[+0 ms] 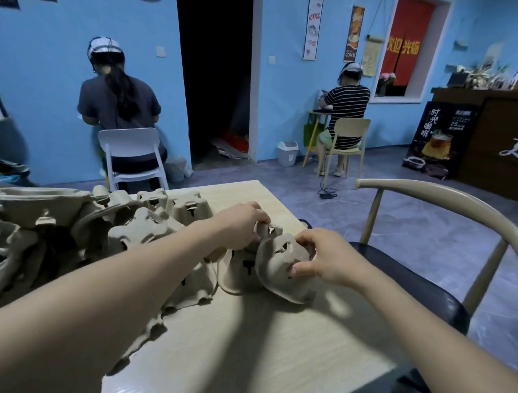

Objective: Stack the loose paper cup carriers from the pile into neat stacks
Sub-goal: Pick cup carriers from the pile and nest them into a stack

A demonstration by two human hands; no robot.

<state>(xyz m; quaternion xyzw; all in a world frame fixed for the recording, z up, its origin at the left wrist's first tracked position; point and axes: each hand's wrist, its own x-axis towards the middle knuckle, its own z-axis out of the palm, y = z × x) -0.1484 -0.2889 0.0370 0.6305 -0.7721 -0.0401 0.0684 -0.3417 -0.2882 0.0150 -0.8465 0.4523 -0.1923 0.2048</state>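
Two bare forearms reach out from the bottom of the view over a pale wooden table (258,345). One brown paper cup carrier (280,269) sits tipped up near the right edge of the table, with its hollow side facing the person. Both hands hold this carrier. The right hand (321,257) pinches its right rim, with the thumb low down and the fingers curled over the top. The left hand (240,226) grips the far top edge of the same carrier, and its fingers are curled round a small flap there. Just under and beside this carrier lies another carrier (236,272) with a dark slot in its side, and the two are touching. A big messy pile of loose carriers (72,231) fills the left side of the table. They lie tilted, some upside down, all tangled together. At the far end of the pile a four-cup carrier (176,203) lies flat on the table. To the right of the table stands a chair with a curved beige back rail (449,208) and a dark seat (412,283). Farther off, a person in a grey shirt (118,101) sits on a white chair, facing the blue wall. Another person in a striped shirt (346,110) sits on a beige chair at a small table. Near the dark doorway stands a little white bin (287,153). A brown counter (509,148) fills the far right corner.
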